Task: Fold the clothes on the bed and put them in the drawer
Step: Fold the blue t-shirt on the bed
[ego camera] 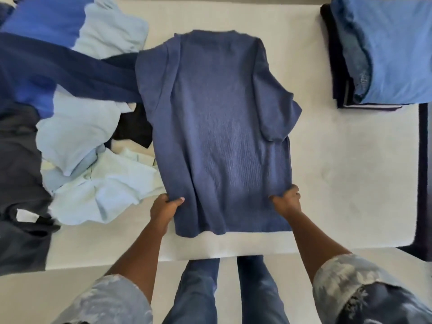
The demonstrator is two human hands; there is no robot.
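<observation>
Blue shirt (pixel 217 127), hands (pixel 164 208) (pixel 286 202) gripping hem (pixel 233 226), loose pile (pixel 81 136) left, folded stack (pixel 385 54) right

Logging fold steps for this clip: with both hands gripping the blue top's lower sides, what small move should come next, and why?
Probably lift the hem of the blue ribbed top and carry it toward the neckline, folding it in half. The left hand and right hand each grip a lower side, and the top lies flat on the bed.
</observation>
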